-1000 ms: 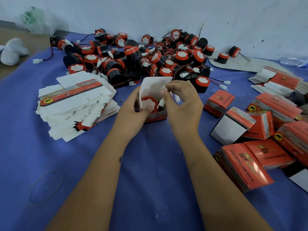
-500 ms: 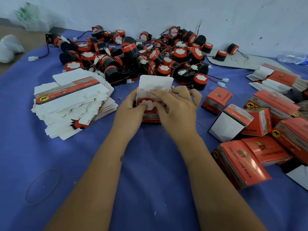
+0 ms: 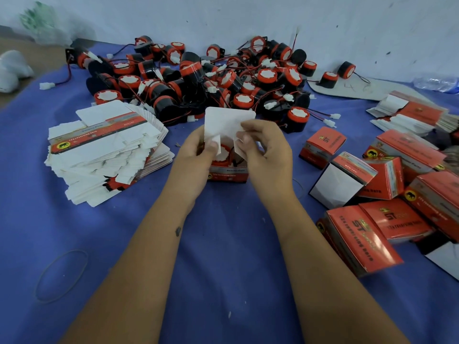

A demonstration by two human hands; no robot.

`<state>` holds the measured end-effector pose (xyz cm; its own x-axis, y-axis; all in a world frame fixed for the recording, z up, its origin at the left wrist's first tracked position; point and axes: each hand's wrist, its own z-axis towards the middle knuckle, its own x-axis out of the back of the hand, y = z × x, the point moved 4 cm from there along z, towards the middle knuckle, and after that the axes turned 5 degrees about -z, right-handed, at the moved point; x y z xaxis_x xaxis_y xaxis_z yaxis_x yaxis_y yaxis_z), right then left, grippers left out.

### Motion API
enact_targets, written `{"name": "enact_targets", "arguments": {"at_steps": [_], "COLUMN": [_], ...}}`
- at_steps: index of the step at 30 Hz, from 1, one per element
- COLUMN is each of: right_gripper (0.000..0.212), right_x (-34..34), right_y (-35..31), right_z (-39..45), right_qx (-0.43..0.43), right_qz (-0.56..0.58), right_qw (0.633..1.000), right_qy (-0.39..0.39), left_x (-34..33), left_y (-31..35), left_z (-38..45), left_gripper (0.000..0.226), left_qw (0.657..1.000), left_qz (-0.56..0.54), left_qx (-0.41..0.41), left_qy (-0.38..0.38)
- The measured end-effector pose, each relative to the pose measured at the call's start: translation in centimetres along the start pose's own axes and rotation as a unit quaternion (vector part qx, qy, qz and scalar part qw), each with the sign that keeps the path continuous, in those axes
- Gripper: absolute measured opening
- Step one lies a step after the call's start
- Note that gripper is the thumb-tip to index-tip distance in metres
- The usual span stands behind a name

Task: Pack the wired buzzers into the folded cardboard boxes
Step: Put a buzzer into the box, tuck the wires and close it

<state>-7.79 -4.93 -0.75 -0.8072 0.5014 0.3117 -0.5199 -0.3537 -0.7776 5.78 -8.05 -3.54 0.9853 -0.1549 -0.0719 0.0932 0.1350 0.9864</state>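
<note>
Head view: a box [image 3: 227,170] stands open on the blue worktop [image 3: 223,244] between the two hands, with a buzzer [image 3: 224,153] already seated inside it, its red and white face showing. The left hand [image 3: 196,155] is curled round the box's left side, its thumb pressing the left side flap [image 3: 213,144] inward. The right hand [image 3: 265,150] pinches the right side flap [image 3: 239,147] between thumb and fingers [image 3: 250,126]. The large top flap [image 3: 228,120] stands upright behind them, not yet tucked. So this box is judged filled but unclosed: the side flaps are being folded, and the lid remains to be shut.

To the right, several boxes [image 3: 357,237] lie closed, taken as finished, with one box [image 3: 340,182] showing a white face. Behind, a large pile of loose buzzers [image 3: 211,78] with tangled wires is left to pack, and a stack of flat blanks [image 3: 106,145] waits at the left. Most of the work appears to lie ahead.
</note>
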Motion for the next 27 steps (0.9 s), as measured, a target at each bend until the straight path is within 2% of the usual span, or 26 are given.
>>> {"name": "enact_targets", "arguments": {"at_steps": [3, 5, 7, 9, 12, 15, 17, 20, 23, 25, 27], "right_gripper": [0.026, 0.032, 0.054, 0.069, 0.046, 0.023, 0.029, 0.044, 0.037, 0.032, 0.040], "right_x": [-0.5, -0.6, -0.2, 0.0, -0.3, -0.4, -0.4, 0.1, 0.5, 0.5, 0.5], "right_y": [0.2, 0.3, 0.9, 1.9, 2.6, 2.4, 2.3, 2.5, 3.0, 3.0, 3.0], "right_z": [-0.2, -0.1, 0.0, 0.1, -0.3, -0.5, -0.6, -0.1, 0.0, -0.4, -0.7], "right_qx": [-0.018, -0.016, -0.062, -0.138, -0.199, -0.161, -0.144, -0.150, -0.171, -0.169, -0.133], "right_qz": [-0.020, -0.058, -0.076, -0.034, 0.000, 0.025, 0.069, 0.113, 0.143, 0.132, 0.082], "right_qw": [0.999, 0.998, 0.994, 0.990, 0.978, 0.984, 0.983, 0.965, 0.940, 0.937, 0.945], "right_qy": [-0.024, 0.018, 0.054, 0.018, -0.064, -0.067, -0.093, -0.184, -0.258, -0.275, -0.287], "left_x": [-0.2, -0.2, 0.0, 0.1, 0.1, 0.5, 0.9, 2.0, 2.7, 2.9, 2.9], "left_y": [0.1, 0.1, 0.0, 0.0, 0.0, 0.5, 0.8, 0.7, 1.0, 1.1, 0.9], "left_z": [-0.1, -0.1, -0.1, 0.0, 0.1, -0.2, -0.3, -0.3, -0.4, -0.6, -0.7], "left_gripper": [0.042, 0.048, 0.053, 0.051, 0.040, 0.029, 0.027, 0.038, 0.040, 0.032, 0.030], "left_qw": [0.998, 0.998, 0.999, 0.999, 0.998, 0.992, 0.988, 0.997, 0.996, 0.994, 0.985], "left_qz": [0.047, 0.042, 0.025, 0.016, 0.021, 0.082, 0.119, 0.076, 0.083, 0.104, 0.151], "left_qx": [-0.028, -0.037, -0.045, -0.050, -0.055, -0.091, -0.094, -0.035, -0.024, -0.025, -0.037], "left_qy": [0.008, 0.009, 0.008, 0.010, 0.009, 0.032, 0.033, 0.005, -0.027, -0.038, -0.073]}}
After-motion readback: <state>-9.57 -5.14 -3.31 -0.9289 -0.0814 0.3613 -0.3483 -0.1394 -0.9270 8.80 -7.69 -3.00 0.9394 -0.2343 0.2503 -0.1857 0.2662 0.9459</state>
